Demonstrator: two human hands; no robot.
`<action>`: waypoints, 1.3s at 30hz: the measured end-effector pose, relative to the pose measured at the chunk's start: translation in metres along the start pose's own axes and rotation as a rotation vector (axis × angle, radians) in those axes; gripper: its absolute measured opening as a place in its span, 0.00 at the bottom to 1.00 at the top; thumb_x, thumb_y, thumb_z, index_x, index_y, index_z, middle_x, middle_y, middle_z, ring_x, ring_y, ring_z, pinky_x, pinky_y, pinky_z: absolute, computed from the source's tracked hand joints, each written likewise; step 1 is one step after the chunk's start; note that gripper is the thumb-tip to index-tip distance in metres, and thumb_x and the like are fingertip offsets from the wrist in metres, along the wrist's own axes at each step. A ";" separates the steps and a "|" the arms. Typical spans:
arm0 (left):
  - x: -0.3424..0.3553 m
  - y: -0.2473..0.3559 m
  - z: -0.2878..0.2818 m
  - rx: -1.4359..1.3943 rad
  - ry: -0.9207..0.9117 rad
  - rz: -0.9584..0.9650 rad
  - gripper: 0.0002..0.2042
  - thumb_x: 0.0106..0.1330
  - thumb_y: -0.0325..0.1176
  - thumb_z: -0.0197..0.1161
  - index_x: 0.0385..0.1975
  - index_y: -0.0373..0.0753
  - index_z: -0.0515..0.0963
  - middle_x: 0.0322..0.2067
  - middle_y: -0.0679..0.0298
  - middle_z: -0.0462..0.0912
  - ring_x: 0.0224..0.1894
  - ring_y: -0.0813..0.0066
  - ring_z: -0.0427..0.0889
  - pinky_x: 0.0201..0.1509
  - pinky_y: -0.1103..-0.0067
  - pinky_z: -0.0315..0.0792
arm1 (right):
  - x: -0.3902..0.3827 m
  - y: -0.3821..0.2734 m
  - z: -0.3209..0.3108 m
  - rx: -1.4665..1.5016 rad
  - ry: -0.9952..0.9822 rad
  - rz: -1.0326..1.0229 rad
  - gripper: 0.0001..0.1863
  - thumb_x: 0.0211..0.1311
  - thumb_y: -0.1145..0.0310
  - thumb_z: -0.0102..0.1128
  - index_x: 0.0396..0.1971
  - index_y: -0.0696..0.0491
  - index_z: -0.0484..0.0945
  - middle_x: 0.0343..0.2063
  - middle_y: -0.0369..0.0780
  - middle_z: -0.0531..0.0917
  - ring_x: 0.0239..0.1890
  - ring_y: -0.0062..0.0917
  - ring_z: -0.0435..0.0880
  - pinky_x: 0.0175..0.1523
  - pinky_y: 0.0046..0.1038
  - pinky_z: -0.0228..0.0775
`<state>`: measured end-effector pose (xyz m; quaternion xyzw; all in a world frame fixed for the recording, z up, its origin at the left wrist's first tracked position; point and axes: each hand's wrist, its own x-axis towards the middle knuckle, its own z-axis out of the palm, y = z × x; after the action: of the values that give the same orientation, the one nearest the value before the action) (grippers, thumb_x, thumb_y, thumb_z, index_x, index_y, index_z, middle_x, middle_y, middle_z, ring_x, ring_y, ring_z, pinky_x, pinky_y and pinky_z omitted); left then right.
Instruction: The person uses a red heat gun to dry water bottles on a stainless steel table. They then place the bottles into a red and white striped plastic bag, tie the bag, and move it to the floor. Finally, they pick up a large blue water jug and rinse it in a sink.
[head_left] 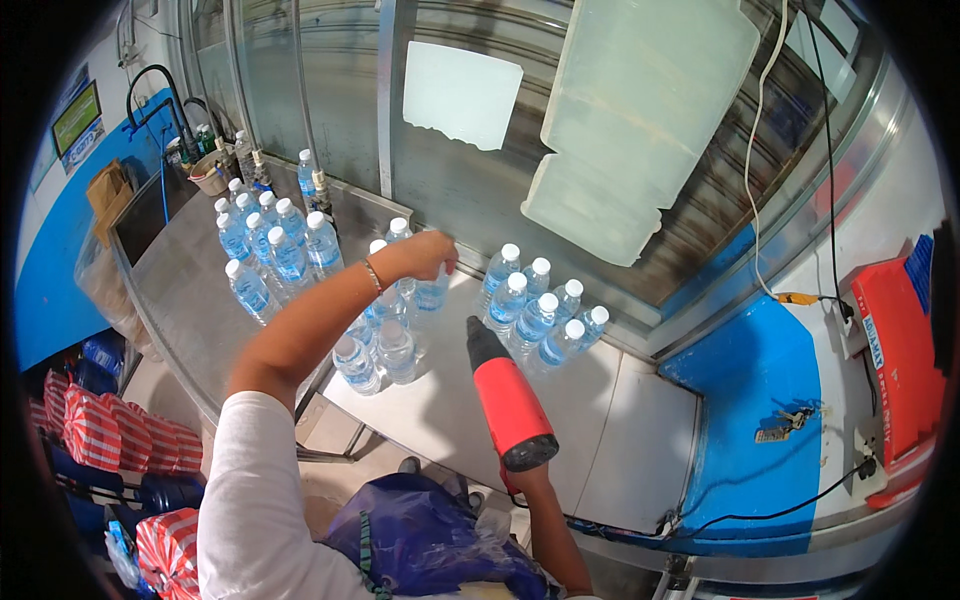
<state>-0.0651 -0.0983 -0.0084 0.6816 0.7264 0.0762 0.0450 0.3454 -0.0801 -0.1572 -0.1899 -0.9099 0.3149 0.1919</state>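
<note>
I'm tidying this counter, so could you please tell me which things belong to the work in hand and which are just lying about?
In use:
- left hand on a water bottle in the middle cluster
- right hand holding the red heat gun
- cluster of bottles ahead of the nozzle

Lying about:
- keys on the blue ledge
- red box
- basket at the far end

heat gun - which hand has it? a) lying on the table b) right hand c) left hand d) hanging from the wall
b, the right hand grips the red and black heat gun and points its nozzle toward the water bottles, while the left hand rests on a bottle cap.
</note>
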 end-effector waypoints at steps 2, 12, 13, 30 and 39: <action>0.006 0.004 -0.001 -0.069 0.020 0.090 0.14 0.39 0.20 0.61 0.28 0.43 0.84 0.35 0.57 0.83 0.43 0.56 0.81 0.46 0.69 0.75 | 0.003 -0.002 0.000 -0.110 0.071 -0.183 0.12 0.50 0.70 0.62 0.38 0.49 0.81 0.36 0.41 0.83 0.42 0.38 0.81 0.45 0.40 0.71; 0.027 0.006 0.000 -0.346 -0.069 0.273 0.18 0.39 0.13 0.55 0.25 0.43 0.84 0.36 0.60 0.84 0.44 0.58 0.81 0.50 0.72 0.74 | 0.015 0.000 0.005 0.183 0.139 -0.103 0.08 0.61 0.70 0.56 0.38 0.54 0.79 0.27 0.39 0.82 0.32 0.29 0.82 0.39 0.33 0.72; 0.028 0.005 0.000 -0.336 -0.084 0.238 0.18 0.39 0.13 0.55 0.25 0.43 0.85 0.36 0.60 0.84 0.44 0.58 0.81 0.50 0.72 0.74 | 0.016 0.000 0.004 0.230 0.130 -0.093 0.08 0.62 0.69 0.55 0.39 0.55 0.78 0.26 0.39 0.82 0.32 0.28 0.82 0.39 0.32 0.73; 0.055 0.031 0.021 -0.200 0.163 -0.069 0.11 0.52 0.35 0.69 0.34 0.41 0.82 0.36 0.52 0.76 0.44 0.52 0.79 0.50 0.65 0.73 | 0.013 0.011 0.004 0.016 0.127 -0.051 0.05 0.60 0.71 0.57 0.34 0.54 0.79 0.26 0.39 0.82 0.32 0.30 0.82 0.40 0.33 0.72; 0.037 -0.006 0.012 0.015 0.402 -0.265 0.19 0.56 0.40 0.68 0.47 0.43 0.78 0.43 0.50 0.77 0.48 0.50 0.78 0.52 0.60 0.73 | 0.014 -0.002 0.008 -0.152 0.172 -0.128 0.04 0.53 0.71 0.62 0.30 0.51 0.81 0.28 0.40 0.83 0.34 0.36 0.82 0.40 0.38 0.71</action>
<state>-0.0711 -0.0616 -0.0202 0.5516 0.8044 0.1983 -0.0962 0.3296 -0.0786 -0.1585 -0.1718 -0.9215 0.2149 0.2741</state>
